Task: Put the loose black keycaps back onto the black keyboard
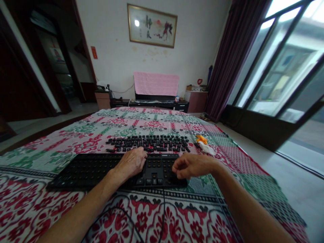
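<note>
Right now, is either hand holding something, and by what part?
That cannot be told. The left hand rests on the keyboard, its fingertips hidden; the right hand curls over the keyboard's right end, and whether it pinches anything is unclear.

The left hand is palm-down, the right hand loosely curled.

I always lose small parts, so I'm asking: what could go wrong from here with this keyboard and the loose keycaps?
The loose keycaps lie in rows just beyond the keyboard, so a bump from the left hand might scatter them or mix up their order.

The cable runs toward the person between the forearms; an arm catching it could tug the keyboard askew.
</note>
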The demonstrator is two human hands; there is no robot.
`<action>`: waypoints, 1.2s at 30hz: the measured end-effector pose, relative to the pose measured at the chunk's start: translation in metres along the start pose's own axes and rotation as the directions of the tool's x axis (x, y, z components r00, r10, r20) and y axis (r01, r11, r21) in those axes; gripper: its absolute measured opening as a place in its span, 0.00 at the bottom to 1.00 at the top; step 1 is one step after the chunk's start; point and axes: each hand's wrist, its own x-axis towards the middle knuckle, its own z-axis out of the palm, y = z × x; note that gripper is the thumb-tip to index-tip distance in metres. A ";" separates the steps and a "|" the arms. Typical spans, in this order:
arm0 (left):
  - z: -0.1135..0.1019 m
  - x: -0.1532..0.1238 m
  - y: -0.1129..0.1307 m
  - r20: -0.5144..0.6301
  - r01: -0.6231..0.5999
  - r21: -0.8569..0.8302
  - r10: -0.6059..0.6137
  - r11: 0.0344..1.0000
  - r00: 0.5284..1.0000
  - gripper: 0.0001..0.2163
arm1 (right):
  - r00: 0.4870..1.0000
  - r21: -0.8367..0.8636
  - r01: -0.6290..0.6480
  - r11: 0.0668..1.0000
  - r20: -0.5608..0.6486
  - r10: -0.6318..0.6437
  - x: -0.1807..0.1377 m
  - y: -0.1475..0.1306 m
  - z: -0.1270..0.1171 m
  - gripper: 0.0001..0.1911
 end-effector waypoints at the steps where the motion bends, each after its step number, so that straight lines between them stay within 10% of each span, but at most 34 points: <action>1: 0.001 0.000 0.000 0.002 0.005 -0.001 -0.005 1.000 1.000 0.12 | 1.000 -0.001 -0.008 1.000 0.002 0.008 0.000 0.000 0.000 0.09; 36: -0.003 0.000 0.002 0.021 0.017 0.021 -0.017 1.000 1.000 0.12 | 0.991 -0.303 -0.084 0.949 -0.123 0.049 0.010 0.006 0.010 0.13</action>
